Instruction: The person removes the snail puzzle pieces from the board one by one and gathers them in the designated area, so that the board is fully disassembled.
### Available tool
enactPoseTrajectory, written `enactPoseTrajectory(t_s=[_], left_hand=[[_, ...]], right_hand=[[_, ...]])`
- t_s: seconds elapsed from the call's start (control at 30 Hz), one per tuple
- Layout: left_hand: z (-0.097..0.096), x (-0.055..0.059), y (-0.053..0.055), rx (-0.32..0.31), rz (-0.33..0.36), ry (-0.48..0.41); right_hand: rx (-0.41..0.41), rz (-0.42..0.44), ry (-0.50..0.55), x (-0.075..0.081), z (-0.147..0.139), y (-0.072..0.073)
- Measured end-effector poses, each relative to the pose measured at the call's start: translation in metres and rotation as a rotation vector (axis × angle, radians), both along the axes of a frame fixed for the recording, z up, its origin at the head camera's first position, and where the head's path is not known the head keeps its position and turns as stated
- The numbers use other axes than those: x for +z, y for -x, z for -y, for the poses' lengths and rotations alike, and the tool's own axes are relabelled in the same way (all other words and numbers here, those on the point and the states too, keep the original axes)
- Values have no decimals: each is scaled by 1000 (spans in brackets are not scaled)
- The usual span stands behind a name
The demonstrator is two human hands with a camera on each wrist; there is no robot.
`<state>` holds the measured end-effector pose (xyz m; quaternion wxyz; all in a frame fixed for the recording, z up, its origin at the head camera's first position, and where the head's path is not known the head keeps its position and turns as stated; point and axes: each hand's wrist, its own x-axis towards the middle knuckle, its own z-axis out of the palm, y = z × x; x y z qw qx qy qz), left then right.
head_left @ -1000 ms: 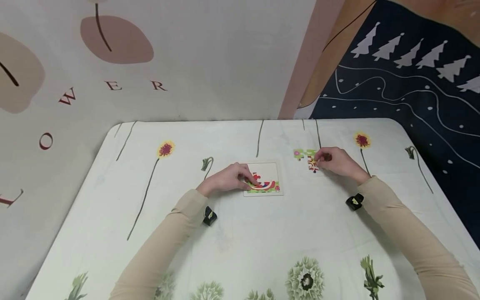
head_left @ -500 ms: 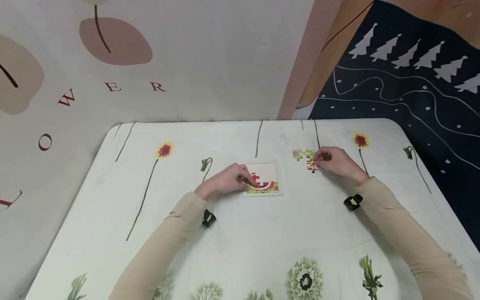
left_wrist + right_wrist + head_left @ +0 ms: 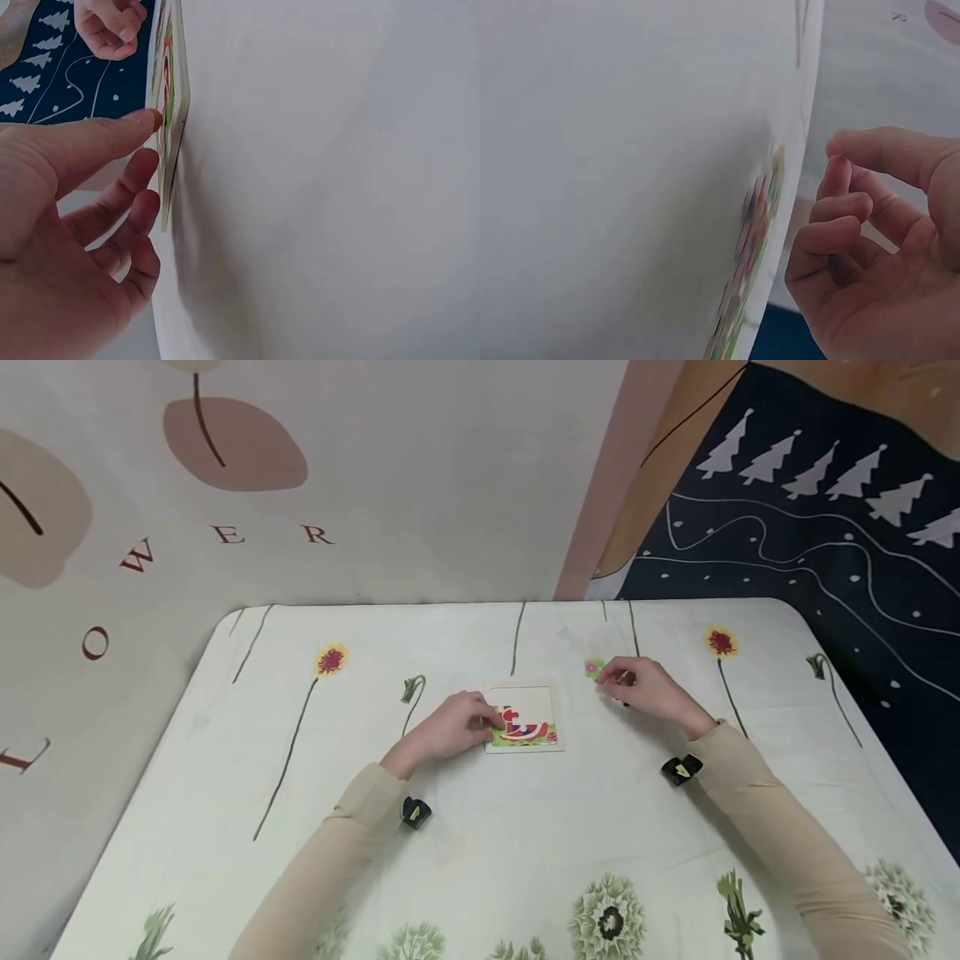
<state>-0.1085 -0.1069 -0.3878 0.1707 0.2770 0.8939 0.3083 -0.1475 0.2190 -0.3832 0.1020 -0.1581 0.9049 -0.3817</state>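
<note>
A square white puzzle board (image 3: 525, 695) lies mid-table, its lower part filled with colourful red and green puzzle pieces (image 3: 528, 732). My left hand (image 3: 448, 728) is at its left edge, thumb and index fingertips right at the board's side and the other fingers loosely bent. Right of the board, my right hand (image 3: 654, 689) hovers over loose puzzle pieces, hiding most of them. A green piece with a pink flower (image 3: 593, 667) shows by its fingertips. In the right wrist view, thumb and index tip come close together with nothing visible between them; blurred colourful pieces (image 3: 754, 240) appear beside the hand.
A pale tablecloth (image 3: 525, 827) with printed flowers covers the table. A light wall with printed letters rises behind, and a dark curtain (image 3: 810, 552) with white trees hangs at the right. Black wrist bands (image 3: 416, 812) sit at both wrists.
My right hand has moved left and slightly toward me, covering pieces that showed before. My left fingertips have drawn back left from the puzzle picture, uncovering more of it.
</note>
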Motion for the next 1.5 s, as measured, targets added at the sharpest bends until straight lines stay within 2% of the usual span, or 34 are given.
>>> enactPoseTrajectory(t_s=[0.33, 0.47, 0.8, 0.93, 1.03, 1.23, 1.33, 1.5], left_hand=[[3, -3, -4, 61, 43, -34], [3, -4, -4, 74, 38, -53], [2, -7, 1, 93, 63, -68], [5, -10, 5, 59, 54, -90], [8, -11, 8, 13, 9, -100], [14, -6, 5, -61, -84, -16], [18, -6, 2, -117, -133, 14], [23, -8, 0, -196, -166, 22]], right_hand=[[71, 38, 24, -3, 29, -2], [105, 42, 58, -3, 39, -4], [178, 95, 90, -6, 66, -4], [213, 146, 81, -5, 76, -6], [247, 169, 76, -6, 82, -6], [289, 188, 43, -5, 89, -7], [292, 199, 26, -6, 93, -8], [287, 201, 8, -7, 97, -8]])
